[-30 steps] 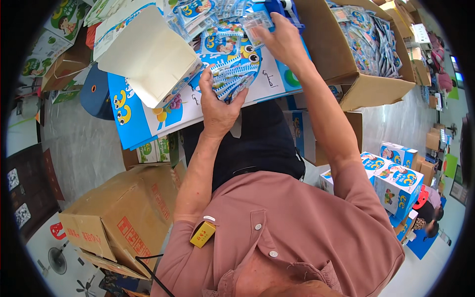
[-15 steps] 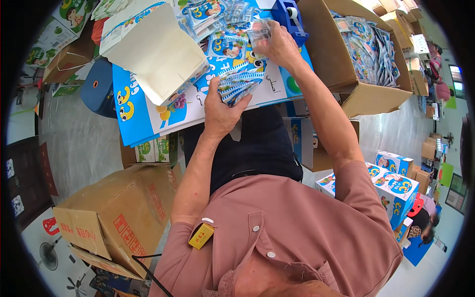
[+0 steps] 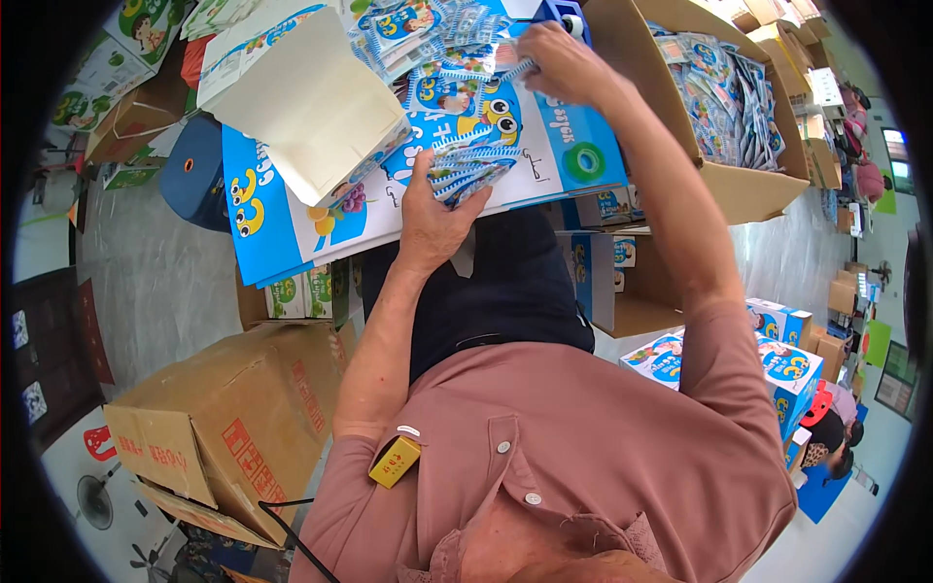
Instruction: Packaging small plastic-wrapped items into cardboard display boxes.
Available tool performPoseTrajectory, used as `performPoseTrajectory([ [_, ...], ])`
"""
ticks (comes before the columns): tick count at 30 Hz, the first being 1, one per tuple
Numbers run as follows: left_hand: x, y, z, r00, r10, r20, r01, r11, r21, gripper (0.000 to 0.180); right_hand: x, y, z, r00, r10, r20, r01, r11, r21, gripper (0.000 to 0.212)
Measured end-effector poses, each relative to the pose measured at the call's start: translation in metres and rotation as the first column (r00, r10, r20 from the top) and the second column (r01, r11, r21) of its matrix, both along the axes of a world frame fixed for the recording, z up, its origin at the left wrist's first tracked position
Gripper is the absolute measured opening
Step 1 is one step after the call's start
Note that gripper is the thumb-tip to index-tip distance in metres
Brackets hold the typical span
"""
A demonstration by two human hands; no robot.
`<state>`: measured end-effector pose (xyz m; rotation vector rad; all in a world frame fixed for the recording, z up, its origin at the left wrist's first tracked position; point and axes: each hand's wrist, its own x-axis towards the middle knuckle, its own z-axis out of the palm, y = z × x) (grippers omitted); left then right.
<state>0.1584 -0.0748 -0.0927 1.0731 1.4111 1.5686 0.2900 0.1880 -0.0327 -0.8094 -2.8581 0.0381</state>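
Two bare hands over the blue-and-white printed board (image 3: 530,189). Your left hand (image 3: 437,228) is gripping a stack of sachets (image 3: 473,167), thumb on one side, fingers on the other; the stack sits over the board's near part, several striped edges showing. Your right hand (image 3: 566,66) is up at the far right, fingers bent, motion-blurred, beside the loose sachet pile (image 3: 413,29). A sachet edge shows at its fingertips; can't tell if you've got it pinched. White carton (image 3: 306,107), flap up, left of the pile. Blue tape dispenser (image 3: 550,14) just beyond your right hand, partly hidden. Green ring (image 3: 585,144) on the board's right part. Brown box (image 3: 646,92) to the right, open, holding lots more sachets (image 3: 724,102). Dark blue bin-like object (image 3: 190,180) left of the board.
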Motion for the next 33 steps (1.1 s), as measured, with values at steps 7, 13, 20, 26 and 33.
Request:
performPoseTrajectory([
  [7,-0.004,0.000,-0.005,0.999,0.006,-0.033,-0.006,1.000,-0.007,0.064,-0.034,0.029,0.008,0.955,0.118,0.273,-0.060,0.975,-0.213,0.050],
  [13,-0.004,0.001,-0.003,1.000,-0.019,0.004,0.019,0.999,-0.030,0.065,-0.015,0.005,0.001,0.996,-0.036,0.083,0.045,0.993,-0.105,0.036],
  [20,-0.009,0.001,-0.008,0.998,-0.029,0.054,0.031,0.999,-0.030,0.067,0.018,-0.066,0.015,0.931,-0.365,-0.014,0.268,0.709,-0.652,0.032],
  [26,-0.014,0.011,0.012,0.968,0.033,-0.249,0.023,0.975,0.221,0.074,0.015,-0.108,-0.031,0.610,-0.507,-0.609,-0.486,0.367,-0.793,0.020],
  [33,-0.012,0.012,0.005,1.000,0.005,-0.009,-0.004,0.995,0.103,0.080,-0.026,-0.129,-0.052,0.582,-0.612,-0.536,-0.567,0.167,-0.806,0.089],
])
